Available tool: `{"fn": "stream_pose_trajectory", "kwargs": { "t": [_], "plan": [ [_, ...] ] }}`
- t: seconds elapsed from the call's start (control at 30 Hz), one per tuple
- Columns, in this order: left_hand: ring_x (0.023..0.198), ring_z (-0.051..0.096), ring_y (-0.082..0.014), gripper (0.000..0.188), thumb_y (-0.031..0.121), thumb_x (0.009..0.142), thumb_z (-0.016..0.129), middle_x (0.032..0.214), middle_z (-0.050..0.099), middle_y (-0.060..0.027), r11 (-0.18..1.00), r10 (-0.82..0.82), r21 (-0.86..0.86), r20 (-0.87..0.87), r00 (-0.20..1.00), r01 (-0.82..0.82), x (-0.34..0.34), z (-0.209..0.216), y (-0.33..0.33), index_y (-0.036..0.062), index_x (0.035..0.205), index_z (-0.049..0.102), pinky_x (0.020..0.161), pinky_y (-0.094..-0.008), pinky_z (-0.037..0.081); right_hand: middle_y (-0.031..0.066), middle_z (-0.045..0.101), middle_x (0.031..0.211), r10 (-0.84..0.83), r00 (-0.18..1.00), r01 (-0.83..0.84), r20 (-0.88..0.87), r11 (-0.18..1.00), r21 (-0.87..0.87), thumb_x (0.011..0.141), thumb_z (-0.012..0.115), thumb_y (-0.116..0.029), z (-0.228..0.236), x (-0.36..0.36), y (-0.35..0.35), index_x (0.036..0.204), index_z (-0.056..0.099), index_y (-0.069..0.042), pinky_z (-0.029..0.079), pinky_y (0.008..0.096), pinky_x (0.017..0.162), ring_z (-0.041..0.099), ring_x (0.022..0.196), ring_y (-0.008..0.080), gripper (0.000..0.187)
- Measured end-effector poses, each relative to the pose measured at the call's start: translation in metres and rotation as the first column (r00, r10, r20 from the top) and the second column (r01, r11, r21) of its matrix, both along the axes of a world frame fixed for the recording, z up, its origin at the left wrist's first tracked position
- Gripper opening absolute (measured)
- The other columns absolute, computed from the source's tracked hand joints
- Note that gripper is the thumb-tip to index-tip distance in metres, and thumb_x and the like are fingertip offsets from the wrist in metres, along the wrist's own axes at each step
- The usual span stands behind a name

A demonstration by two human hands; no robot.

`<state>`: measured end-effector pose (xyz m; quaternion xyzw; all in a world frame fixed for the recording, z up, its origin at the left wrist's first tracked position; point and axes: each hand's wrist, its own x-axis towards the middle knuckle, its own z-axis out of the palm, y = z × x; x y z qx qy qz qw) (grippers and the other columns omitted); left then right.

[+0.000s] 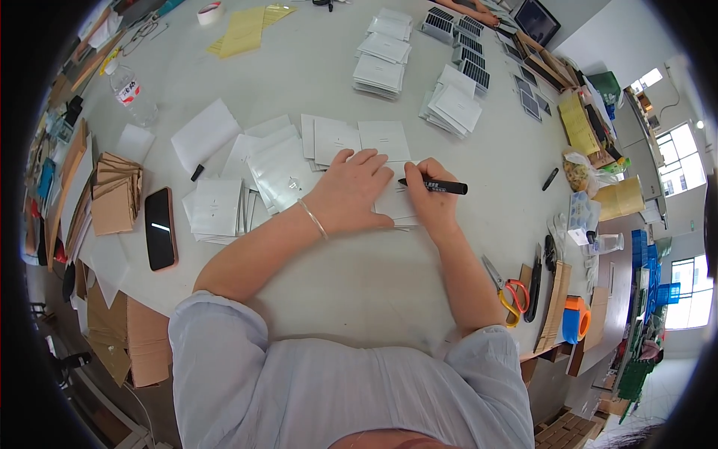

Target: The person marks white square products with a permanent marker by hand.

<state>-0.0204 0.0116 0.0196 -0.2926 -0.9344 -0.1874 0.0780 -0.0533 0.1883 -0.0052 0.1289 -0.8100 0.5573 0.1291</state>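
Note:
My right hand (434,209) grips a black marker pen (449,186), its tip end over a square white packet (392,202). My left hand (350,193) lies on the packets with its fingers spread, its thumb beside that packet. More white packets (336,138) are lined up just beyond my hands, and another packet (382,138) lies beyond my left fingertips. A shiny silvery-white pouch (278,173) rests left of my left hand. Closer to my left forearm is a stack of white packets (215,206). What the pen has marked is too small to read.
Left are a phone (159,229), a black pen cap (197,173), brown cardboard pieces (117,193) and a plastic bottle (132,91). Right are scissors (511,293), a black cutter (534,284) and a tape dispenser (575,320). Packet stacks (380,73) and dark-panelled units (470,56) stand farther back. A person's arm (473,10) shows there.

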Motion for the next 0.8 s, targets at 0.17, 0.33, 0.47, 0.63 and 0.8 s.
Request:
{"fn": "stream_pose_trajectory", "kwargs": {
  "t": [0.17, 0.33, 0.47, 0.63, 0.8],
  "plan": [
    [0.119, 0.044, -0.0298, 0.063, 0.04, 0.065, 0.072, 0.127, 0.048, -0.0167, 1.0, -0.007, 0.02, 0.031, 0.999, 0.006, -0.0003, 0.0002, 0.0005, 0.0005, 0.111, 0.054, 0.102, -0.0419, 0.03, 0.0009, 0.048, 0.053, -0.006, 1.0, 0.006, 0.0, 0.999, 0.04, 0.079, 0.064, -0.009, 0.0031, 0.0024, -0.0003, 0.063, 0.05, -0.003, 0.034, 0.0256, 0.047, 0.04, 0.051, 0.0074, 0.022],
    [0.114, 0.047, -0.0299, 0.062, 0.039, 0.065, 0.072, 0.124, 0.05, -0.0171, 1.0, 0.004, 0.02, 0.021, 1.0, -0.004, -0.0018, 0.0001, -0.0035, 0.0006, 0.111, 0.054, 0.101, -0.0413, 0.032, -0.0013, 0.046, 0.053, 0.041, 0.997, -0.031, 0.063, 0.989, -0.147, 0.079, 0.063, -0.006, 0.0012, 0.0032, 0.0034, 0.061, 0.048, -0.002, 0.031, 0.0246, 0.046, 0.037, 0.051, 0.0049, 0.024],
    [0.112, 0.048, -0.03, 0.062, 0.038, 0.064, 0.073, 0.121, 0.052, -0.0177, 0.999, 0.022, 0.034, 0.004, 1.0, -0.022, -0.0011, -0.0007, -0.0069, 0.0006, 0.11, 0.054, 0.1, -0.0413, 0.033, -0.0018, 0.045, 0.052, 0.106, 0.993, -0.1, 0.042, 0.986, -0.131, 0.079, 0.063, -0.005, -0.0031, 0.0042, 0.0036, 0.059, 0.047, -0.002, 0.03, 0.024, 0.045, 0.036, 0.051, 0.0045, 0.025],
    [0.11, 0.049, -0.03, 0.061, 0.038, 0.064, 0.073, 0.121, 0.052, -0.0175, 0.999, 0.016, 0.036, -0.012, 1.0, -0.015, -0.0015, -0.0037, -0.0067, 0.0008, 0.109, 0.054, 0.099, -0.0411, 0.033, -0.0011, 0.044, 0.052, 0.1, 0.995, -0.1, 0.0, 0.992, -0.072, 0.079, 0.063, -0.004, -0.0036, 0.0057, 0.0011, 0.059, 0.047, -0.002, 0.031, 0.0242, 0.045, 0.036, 0.05, 0.0049, 0.025],
    [0.109, 0.049, -0.0304, 0.06, 0.038, 0.064, 0.073, 0.121, 0.051, -0.0175, 1.0, 0.015, 0.027, -0.003, 1.0, -0.015, -0.0015, -0.0025, -0.0063, 0.0009, 0.108, 0.054, 0.098, -0.0408, 0.034, 0.0005, 0.045, 0.051, 0.054, 0.998, -0.054, -0.041, 0.998, 0.012, 0.078, 0.063, -0.004, -0.0058, 0.0058, -0.0006, 0.06, 0.047, -0.002, 0.032, 0.0247, 0.045, 0.037, 0.049, 0.006, 0.025]
  ]
}}
